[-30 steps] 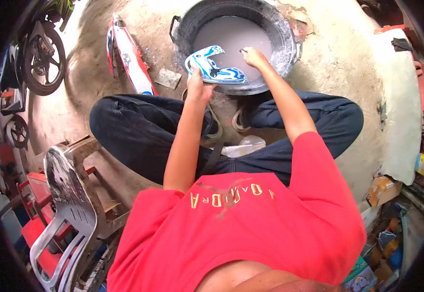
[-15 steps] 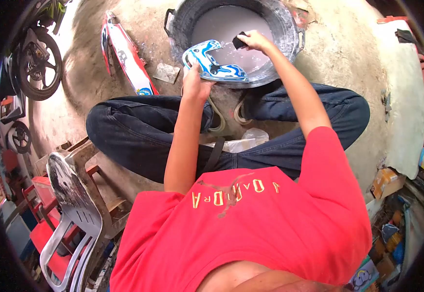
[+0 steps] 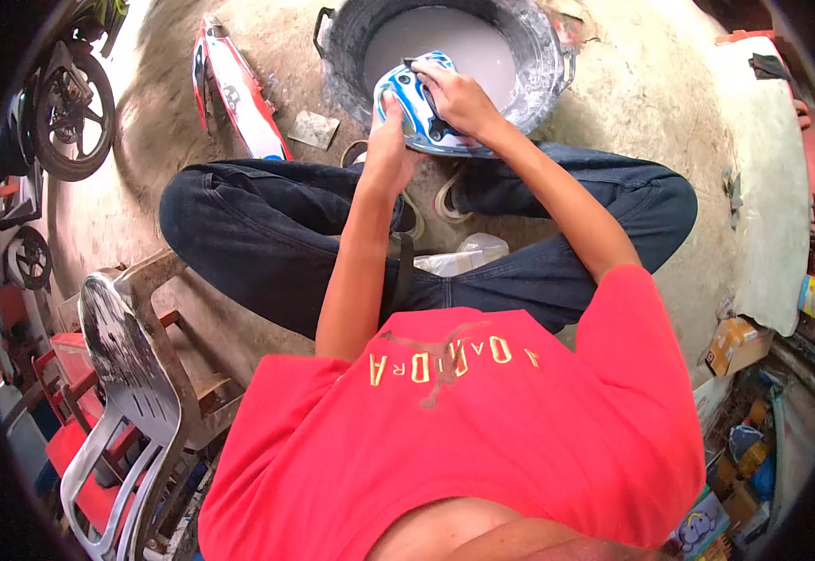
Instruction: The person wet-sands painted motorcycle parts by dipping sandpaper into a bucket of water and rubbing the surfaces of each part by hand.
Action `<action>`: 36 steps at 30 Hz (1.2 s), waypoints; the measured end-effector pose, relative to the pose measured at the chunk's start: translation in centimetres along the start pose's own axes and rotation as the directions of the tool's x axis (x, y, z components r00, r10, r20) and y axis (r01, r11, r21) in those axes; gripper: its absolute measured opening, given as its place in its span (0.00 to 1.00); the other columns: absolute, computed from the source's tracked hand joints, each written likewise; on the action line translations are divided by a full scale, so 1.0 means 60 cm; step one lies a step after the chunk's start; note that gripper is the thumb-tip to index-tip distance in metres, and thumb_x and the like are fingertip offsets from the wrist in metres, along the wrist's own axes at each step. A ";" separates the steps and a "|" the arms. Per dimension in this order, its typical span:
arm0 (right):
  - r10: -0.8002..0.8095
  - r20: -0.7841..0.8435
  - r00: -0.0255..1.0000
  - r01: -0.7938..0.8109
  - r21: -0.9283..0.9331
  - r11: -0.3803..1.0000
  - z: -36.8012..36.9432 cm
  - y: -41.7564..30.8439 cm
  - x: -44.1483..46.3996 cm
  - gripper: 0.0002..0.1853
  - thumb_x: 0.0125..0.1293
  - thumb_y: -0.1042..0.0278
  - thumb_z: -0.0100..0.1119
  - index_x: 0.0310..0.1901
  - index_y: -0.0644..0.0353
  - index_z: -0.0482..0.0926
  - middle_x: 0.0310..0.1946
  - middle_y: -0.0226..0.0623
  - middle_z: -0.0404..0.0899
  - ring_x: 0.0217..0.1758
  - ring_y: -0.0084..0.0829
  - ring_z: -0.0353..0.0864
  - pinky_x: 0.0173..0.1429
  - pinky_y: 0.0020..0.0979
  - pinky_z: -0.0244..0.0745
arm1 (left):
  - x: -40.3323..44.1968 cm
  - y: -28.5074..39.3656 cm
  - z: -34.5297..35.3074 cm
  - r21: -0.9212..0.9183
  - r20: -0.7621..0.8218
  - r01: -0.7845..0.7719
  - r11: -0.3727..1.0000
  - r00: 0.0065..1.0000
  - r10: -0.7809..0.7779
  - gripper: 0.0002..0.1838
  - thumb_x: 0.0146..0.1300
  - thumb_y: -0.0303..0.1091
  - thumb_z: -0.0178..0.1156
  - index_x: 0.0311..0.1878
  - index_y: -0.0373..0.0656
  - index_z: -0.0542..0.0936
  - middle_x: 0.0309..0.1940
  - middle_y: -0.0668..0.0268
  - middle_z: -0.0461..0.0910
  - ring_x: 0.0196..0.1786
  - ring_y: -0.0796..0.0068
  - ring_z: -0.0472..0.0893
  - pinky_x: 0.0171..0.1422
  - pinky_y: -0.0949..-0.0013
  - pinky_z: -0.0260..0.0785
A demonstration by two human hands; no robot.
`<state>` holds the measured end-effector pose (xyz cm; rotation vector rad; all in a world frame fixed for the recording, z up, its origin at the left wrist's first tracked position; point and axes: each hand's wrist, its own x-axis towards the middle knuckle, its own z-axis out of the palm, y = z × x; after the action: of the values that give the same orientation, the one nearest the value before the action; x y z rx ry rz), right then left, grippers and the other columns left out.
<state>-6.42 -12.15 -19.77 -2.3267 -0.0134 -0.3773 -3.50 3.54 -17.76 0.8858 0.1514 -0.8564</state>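
Note:
My left hand (image 3: pixel 390 150) is closed on the near-left edge of a blue-and-white painted plastic panel (image 3: pixel 415 105), which looks like a motorcycle body part. The panel is tilted over the near rim of a large black tub (image 3: pixel 543 89) of cloudy, greyish water (image 3: pixel 445 42). In my right hand (image 3: pixel 459 101) is a small black pad (image 3: pixel 408 63), mostly hidden under the fingers. That hand lies against the panel's upper face and covers part of its right side.
A red-and-white panel (image 3: pixel 244 103) lies on the concrete floor at left, near a flat grey piece (image 3: pixel 314 129). A worn plastic chair (image 3: pixel 131 346) stands at lower left, a motorcycle wheel (image 3: pixel 75 117) beyond. A long pale panel (image 3: pixel 767 196) and a cardboard box (image 3: pixel 739 346) are at right.
My right hand has come down and left from above the water onto the panel, bringing the black pad against it. The panel has turned and tilted in my left hand.

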 end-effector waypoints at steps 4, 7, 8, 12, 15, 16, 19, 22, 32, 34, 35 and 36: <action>-0.199 -0.027 0.980 0.194 -0.113 0.974 0.014 -0.003 0.002 0.20 0.76 0.66 0.49 0.63 0.66 0.78 0.63 0.56 0.78 0.67 0.52 0.77 0.70 0.44 0.73 | 0.015 -0.008 -0.015 -0.028 0.024 -0.086 0.996 0.996 0.086 0.23 0.83 0.47 0.43 0.72 0.46 0.67 0.64 0.61 0.76 0.62 0.64 0.81 0.64 0.54 0.77; 0.073 0.002 0.997 -0.072 -0.162 0.984 -0.019 0.041 0.020 0.20 0.75 0.67 0.49 0.63 0.67 0.77 0.64 0.56 0.77 0.65 0.51 0.79 0.70 0.44 0.73 | 0.010 0.002 -0.013 -0.015 0.115 -0.090 0.996 0.989 0.091 0.21 0.83 0.43 0.45 0.70 0.42 0.70 0.62 0.63 0.78 0.61 0.69 0.81 0.65 0.59 0.76; 0.235 0.009 0.972 -0.229 -0.177 0.957 -0.024 0.061 0.027 0.20 0.75 0.67 0.49 0.63 0.67 0.77 0.64 0.55 0.77 0.65 0.51 0.79 0.71 0.44 0.73 | 0.006 0.004 -0.003 0.025 0.106 -0.085 0.996 0.991 0.082 0.19 0.83 0.39 0.46 0.69 0.40 0.71 0.61 0.63 0.80 0.61 0.71 0.81 0.67 0.60 0.75; -0.128 -0.106 0.986 0.117 -0.110 0.987 0.011 0.001 -0.002 0.21 0.72 0.70 0.47 0.64 0.68 0.75 0.64 0.57 0.77 0.67 0.51 0.78 0.73 0.44 0.70 | 0.019 -0.013 0.002 0.043 0.074 -0.174 0.984 0.983 0.171 0.19 0.83 0.37 0.47 0.69 0.40 0.71 0.61 0.62 0.79 0.61 0.71 0.80 0.67 0.62 0.74; -0.167 -0.109 0.980 0.148 -0.166 0.975 0.000 0.007 0.005 0.21 0.73 0.70 0.47 0.64 0.68 0.75 0.65 0.57 0.76 0.68 0.52 0.77 0.72 0.44 0.71 | 0.029 -0.016 0.004 0.031 0.042 -0.151 0.988 0.988 0.150 0.19 0.82 0.36 0.47 0.69 0.39 0.72 0.61 0.63 0.79 0.61 0.71 0.80 0.67 0.62 0.74; 0.053 -0.062 0.997 -0.060 -0.112 0.992 -0.019 0.016 0.015 0.21 0.73 0.70 0.46 0.64 0.68 0.75 0.65 0.57 0.76 0.68 0.51 0.77 0.72 0.44 0.71 | 0.029 -0.017 0.009 0.094 0.042 -0.179 0.979 0.984 0.175 0.19 0.82 0.36 0.48 0.69 0.39 0.72 0.61 0.63 0.79 0.60 0.71 0.81 0.65 0.62 0.75; 0.362 -0.011 0.932 -0.362 -0.058 0.930 -0.055 0.042 0.017 0.21 0.74 0.70 0.46 0.64 0.67 0.76 0.65 0.57 0.76 0.68 0.51 0.77 0.72 0.44 0.71 | 0.037 -0.027 0.025 0.128 0.073 -0.189 0.974 0.981 0.181 0.18 0.82 0.36 0.48 0.68 0.39 0.73 0.60 0.63 0.80 0.58 0.71 0.82 0.64 0.63 0.76; -0.092 -0.197 0.976 0.063 -0.149 0.987 -0.007 0.032 0.000 0.20 0.74 0.71 0.47 0.63 0.66 0.77 0.65 0.53 0.77 0.68 0.49 0.77 0.72 0.44 0.71 | 0.047 -0.032 0.038 0.074 0.093 -0.222 0.972 0.972 0.215 0.19 0.83 0.36 0.46 0.69 0.38 0.71 0.60 0.60 0.79 0.61 0.69 0.81 0.65 0.62 0.76; 0.283 -0.307 0.909 -0.315 -0.058 0.947 -0.048 0.081 -0.010 0.19 0.78 0.63 0.46 0.59 0.65 0.80 0.60 0.54 0.80 0.59 0.52 0.82 0.63 0.47 0.78 | 0.045 -0.020 0.064 0.093 0.085 -0.158 0.983 0.985 0.151 0.17 0.83 0.33 0.45 0.67 0.38 0.72 0.59 0.62 0.80 0.59 0.74 0.81 0.65 0.64 0.75; 0.070 -0.295 0.953 -0.100 -0.085 0.991 -0.034 0.023 -0.010 0.20 0.76 0.64 0.48 0.60 0.67 0.79 0.63 0.56 0.78 0.66 0.51 0.79 0.70 0.46 0.74 | 0.055 -0.021 0.050 0.071 0.062 -0.184 0.980 0.982 0.180 0.17 0.83 0.33 0.45 0.67 0.38 0.73 0.60 0.61 0.80 0.60 0.72 0.81 0.66 0.63 0.74; -0.046 -0.222 0.974 0.024 -0.102 0.995 -0.028 0.001 -0.020 0.20 0.75 0.67 0.48 0.61 0.68 0.78 0.63 0.57 0.78 0.69 0.50 0.77 0.73 0.46 0.71 | 0.061 -0.021 0.041 0.061 0.048 -0.202 0.978 0.979 0.199 0.17 0.83 0.33 0.45 0.67 0.38 0.73 0.60 0.60 0.79 0.61 0.72 0.80 0.67 0.62 0.74; -0.095 -0.190 0.977 0.070 -0.135 0.988 -0.021 -0.018 -0.029 0.20 0.74 0.69 0.48 0.62 0.68 0.78 0.63 0.56 0.78 0.69 0.49 0.77 0.74 0.45 0.70 | 0.068 -0.022 0.031 0.021 0.054 -0.238 0.971 0.970 0.236 0.16 0.83 0.33 0.43 0.66 0.37 0.72 0.59 0.58 0.79 0.60 0.67 0.80 0.67 0.60 0.74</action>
<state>-8.56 -12.05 -18.66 -2.4095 0.0109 -0.6658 -2.11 -0.65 -19.19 0.8868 -0.0117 -0.6582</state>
